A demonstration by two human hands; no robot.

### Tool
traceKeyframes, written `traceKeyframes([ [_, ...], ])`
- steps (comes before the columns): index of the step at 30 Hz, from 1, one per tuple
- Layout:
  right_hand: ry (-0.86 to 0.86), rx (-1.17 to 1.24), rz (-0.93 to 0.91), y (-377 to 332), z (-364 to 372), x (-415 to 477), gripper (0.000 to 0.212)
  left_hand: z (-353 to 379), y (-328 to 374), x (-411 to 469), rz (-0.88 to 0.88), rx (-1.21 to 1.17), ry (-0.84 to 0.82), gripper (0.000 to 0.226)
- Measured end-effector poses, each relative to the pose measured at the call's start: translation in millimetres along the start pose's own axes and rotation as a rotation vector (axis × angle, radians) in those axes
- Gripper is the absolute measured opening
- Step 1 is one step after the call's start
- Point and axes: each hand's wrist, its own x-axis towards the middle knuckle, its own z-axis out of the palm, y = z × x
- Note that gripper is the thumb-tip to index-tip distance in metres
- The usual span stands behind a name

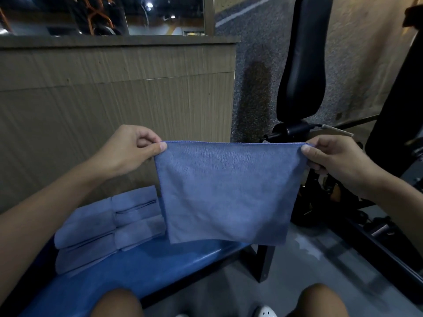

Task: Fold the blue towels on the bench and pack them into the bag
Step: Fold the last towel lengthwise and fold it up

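A blue towel [225, 191] hangs flat in the air in front of me, stretched by its two top corners. My left hand [135, 148] pinches the top left corner between thumb and fingers. My right hand [332, 157] pinches the top right corner. Below and to the left, several folded blue towels [103, 227] lie side by side on the blue bench [160, 268]. The hanging towel covers part of the bench and the right edge of the folded ones. No bag is in view.
A ribbed beige wall [114, 99] stands right behind the bench. A black padded gym machine [302, 65] with dark metal frame parts [343, 225] is on the right. My knees [116, 303] show at the bottom over grey floor.
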Motion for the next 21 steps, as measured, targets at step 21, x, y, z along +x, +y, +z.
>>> traceKeyframes([
  [21,0.111,0.158,-0.015,-3,4,0,0.005,-3,15,-8,-0.168,-0.312,-0.005,0.017],
])
